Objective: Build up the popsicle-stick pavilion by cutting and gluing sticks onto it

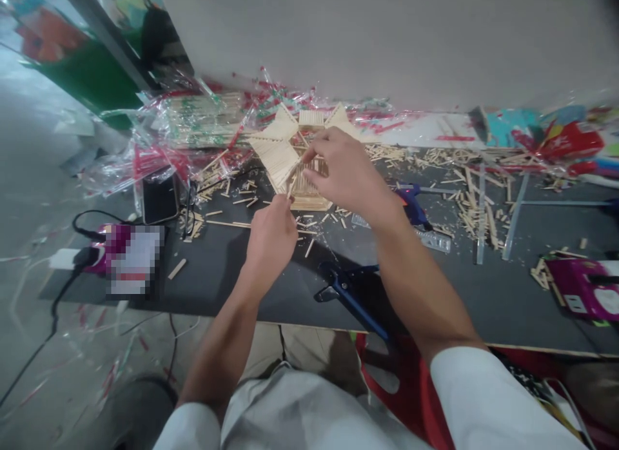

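A small house-like model (275, 153) made of pale wooden sticks stands on the dark table, its roof panels flaring outward. My left hand (273, 234) is closed just in front of it, pinching a thin wooden stick (291, 184) that points up towards the roof edge. From the right, my right hand (343, 169) reaches over the model. Its thumb and index finger are bent close together at the roof panel's edge; whatever lies between their tips is too small to make out. Cut stick pieces (246, 200) are scattered around the base.
A blue glue gun (348, 292) lies near the front edge, and another glue gun (411, 202) sits behind my right forearm. Rulers (481, 218), a phone (159, 198), a purple power strip (99, 247) with cables and a purple box (583, 285) are on the table. Plastic wrappers (159, 140) pile up behind.
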`<state>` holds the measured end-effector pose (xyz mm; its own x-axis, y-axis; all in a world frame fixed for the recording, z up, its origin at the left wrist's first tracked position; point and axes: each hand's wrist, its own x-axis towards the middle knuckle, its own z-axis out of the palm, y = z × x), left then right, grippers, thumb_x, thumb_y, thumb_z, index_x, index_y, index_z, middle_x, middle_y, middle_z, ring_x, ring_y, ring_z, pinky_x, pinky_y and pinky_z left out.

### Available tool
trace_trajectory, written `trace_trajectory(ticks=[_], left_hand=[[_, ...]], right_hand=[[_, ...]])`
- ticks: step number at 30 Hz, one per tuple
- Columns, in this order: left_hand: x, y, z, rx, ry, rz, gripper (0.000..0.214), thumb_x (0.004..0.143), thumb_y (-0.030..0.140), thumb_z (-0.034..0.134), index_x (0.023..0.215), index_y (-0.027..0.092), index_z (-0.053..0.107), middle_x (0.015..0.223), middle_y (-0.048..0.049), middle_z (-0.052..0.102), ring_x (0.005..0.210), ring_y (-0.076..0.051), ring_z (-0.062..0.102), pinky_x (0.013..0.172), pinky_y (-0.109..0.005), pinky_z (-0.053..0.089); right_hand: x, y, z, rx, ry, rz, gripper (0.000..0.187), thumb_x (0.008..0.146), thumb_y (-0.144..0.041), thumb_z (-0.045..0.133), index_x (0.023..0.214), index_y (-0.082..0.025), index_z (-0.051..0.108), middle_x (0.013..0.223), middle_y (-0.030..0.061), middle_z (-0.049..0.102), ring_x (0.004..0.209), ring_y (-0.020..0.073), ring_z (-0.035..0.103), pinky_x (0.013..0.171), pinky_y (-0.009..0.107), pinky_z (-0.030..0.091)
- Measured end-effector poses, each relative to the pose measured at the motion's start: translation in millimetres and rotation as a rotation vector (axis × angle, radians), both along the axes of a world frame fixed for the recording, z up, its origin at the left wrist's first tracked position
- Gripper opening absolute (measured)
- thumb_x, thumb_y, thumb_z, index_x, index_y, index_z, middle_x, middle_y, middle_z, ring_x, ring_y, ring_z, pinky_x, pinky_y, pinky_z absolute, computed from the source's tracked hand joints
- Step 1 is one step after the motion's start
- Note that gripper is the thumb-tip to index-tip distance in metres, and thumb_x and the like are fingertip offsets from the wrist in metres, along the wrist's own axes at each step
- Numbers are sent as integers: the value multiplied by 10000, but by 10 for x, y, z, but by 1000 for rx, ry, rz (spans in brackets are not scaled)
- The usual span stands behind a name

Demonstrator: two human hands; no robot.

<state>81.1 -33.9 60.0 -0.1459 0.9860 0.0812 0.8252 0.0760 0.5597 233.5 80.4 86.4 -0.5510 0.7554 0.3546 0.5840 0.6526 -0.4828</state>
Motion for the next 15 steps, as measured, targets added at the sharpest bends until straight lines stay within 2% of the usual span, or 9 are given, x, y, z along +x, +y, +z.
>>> trace_trajectory(ticks=[3,7,10,15], left_hand=[[52,64,21,-35,62,58,374,1123,229,355,1061,148,716,788,-106,733,753,-249,673,706,-356,410],[127,108,55,-50,161,100,419,1134,247,336,992,144,717,777,-111,712,691,-240,636,648,-355,347],[157,112,67,-46,197,109,414,1128,231,348,931,148,702,779,-116,704,688,-233,631,643,-357,325],[179,123,52,8,200,113,395,1123,234,356,919,170,688,747,-95,688,666,-223,623,648,-349,351]], right_hand=[[-22,25,-12,18,11,18,146,918,-134,713,1031,-226,726,1302,141,696,1288,353,641,1141,596,513],[-40,33,-5,-10,47,25,143,916,-119,702,1021,-204,748,1196,135,742,1138,314,702,1065,537,565],[-62,25,-6,-10,61,11,106,918,-125,702,974,-191,763,1146,134,752,1101,301,707,1055,507,565],[-90,26,-33,-10,68,9,60,945,-154,701,942,-196,744,1158,145,743,1119,316,693,1062,541,557]])
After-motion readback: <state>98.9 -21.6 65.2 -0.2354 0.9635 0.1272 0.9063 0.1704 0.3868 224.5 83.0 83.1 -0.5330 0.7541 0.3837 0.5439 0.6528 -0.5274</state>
